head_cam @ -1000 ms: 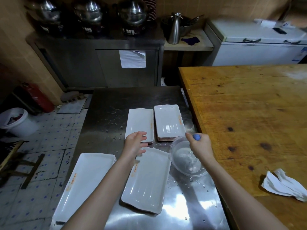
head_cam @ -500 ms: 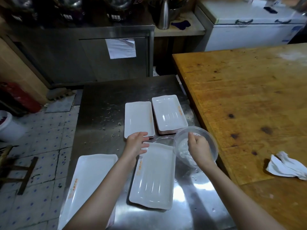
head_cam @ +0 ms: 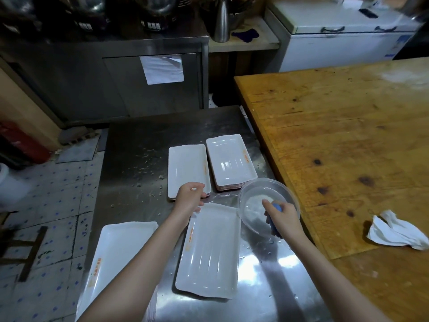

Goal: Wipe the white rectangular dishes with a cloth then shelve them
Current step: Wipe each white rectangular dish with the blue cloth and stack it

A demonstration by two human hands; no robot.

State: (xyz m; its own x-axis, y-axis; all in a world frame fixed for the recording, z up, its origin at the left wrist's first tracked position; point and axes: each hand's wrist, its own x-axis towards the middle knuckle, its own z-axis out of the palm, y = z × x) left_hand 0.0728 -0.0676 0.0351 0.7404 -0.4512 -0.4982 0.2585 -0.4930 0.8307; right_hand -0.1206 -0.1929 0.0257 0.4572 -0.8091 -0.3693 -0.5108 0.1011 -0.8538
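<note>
A wet steel worktable (head_cam: 144, 140) fills the middle of my feed, beaded with water and butted against a worn wooden table (head_cam: 348, 135) on the right. Four lots of white rectangular dishes sit on the steel: a single dish (head_cam: 209, 252) nearest me, a stack (head_cam: 116, 252) at the near left edge, and two far stacks, left (head_cam: 186, 168) and right (head_cam: 229, 161), side by side. The left hand (head_cam: 189, 198) lies over the near end of the far left stack with its fingers bent; I cannot tell whether they grip it. The right hand (head_cam: 284, 216) is closed round a blue cloth (head_cam: 276, 206) inside a clear bowl (head_cam: 262, 181) that stands by the wooden table's edge, just right of the nearest dish. A crumpled white rag (head_cam: 394, 233) lies on the wood. Beyond, a steel cabinet (head_cam: 116, 89) carries a taped paper sheet (head_cam: 162, 68); a steel jug (head_cam: 221, 19) and a white chest freezer (head_cam: 336, 49) stand to its right. The tiled floor (head_cam: 46, 205) at left is stained.
</note>
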